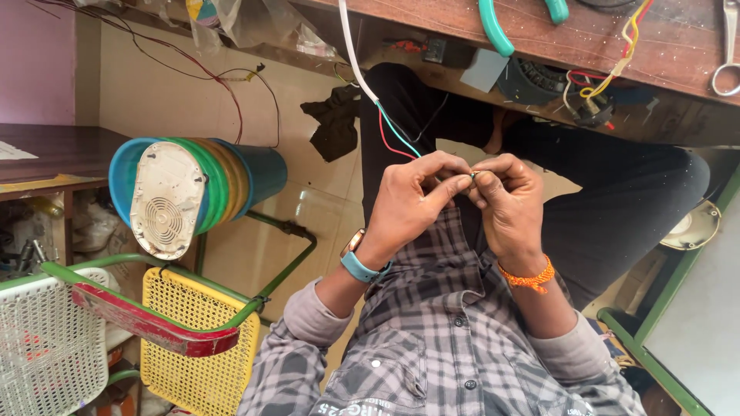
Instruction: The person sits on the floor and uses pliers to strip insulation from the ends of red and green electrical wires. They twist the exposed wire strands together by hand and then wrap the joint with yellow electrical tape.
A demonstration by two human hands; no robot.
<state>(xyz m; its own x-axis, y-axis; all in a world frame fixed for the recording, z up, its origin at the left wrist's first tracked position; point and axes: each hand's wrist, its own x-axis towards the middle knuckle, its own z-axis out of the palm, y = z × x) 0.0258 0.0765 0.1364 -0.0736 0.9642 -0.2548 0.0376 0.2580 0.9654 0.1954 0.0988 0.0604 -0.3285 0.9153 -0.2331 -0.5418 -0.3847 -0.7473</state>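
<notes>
- The left hand [412, 196] and the right hand [509, 204] meet fingertip to fingertip over the person's lap, both pinched narrow around the stripped ends of the thin wires [401, 140].
- The wire ends sit right at the pinch point between the two hands, touching the fingers of both; neither hand is clearly nearer, though the left hand's thumb and forefinger cover more of the strands.
- The wires' long axis runs up and away from the hands: green and red strands come out of a white cable [353, 55] that climbs to the edge of the wooden desk [539, 42].
- The left wrist wears a blue watch [358, 266]; the right wrist carries an orange thread band [528, 277].
- On the desk lie green-handled pliers [493, 27], a tangle of red and yellow wires [617, 65] and a metal tool at the far right edge, too cropped to name.
- Beside the person stand a stack of coloured plastic stools [223, 181] with a cream vented cover [166, 200] leaning against them, and a yellow mesh chair [193, 339] on a pale tiled floor.
</notes>
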